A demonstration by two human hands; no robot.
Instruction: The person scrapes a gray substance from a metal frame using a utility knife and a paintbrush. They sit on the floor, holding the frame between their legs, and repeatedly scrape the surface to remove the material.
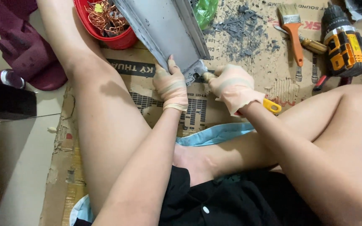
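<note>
Our left hand [171,86] is closed on the near end of the grey panel [164,27], which leans over the cardboard [248,79] — stiff, probably light, best held by its edge flanges. Our right hand [233,87] is fisted round a yellow-handled tool [272,106] — a scraper, we think.

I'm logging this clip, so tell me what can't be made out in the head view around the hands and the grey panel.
- Grey panel: far end cut off by top edge.
- Tool in right hand: shaft hidden by glove; only yellow handle end shows.
- Red bowl: partly hidden behind panel.
- Left hand: fingertips hidden under panel.
</note>
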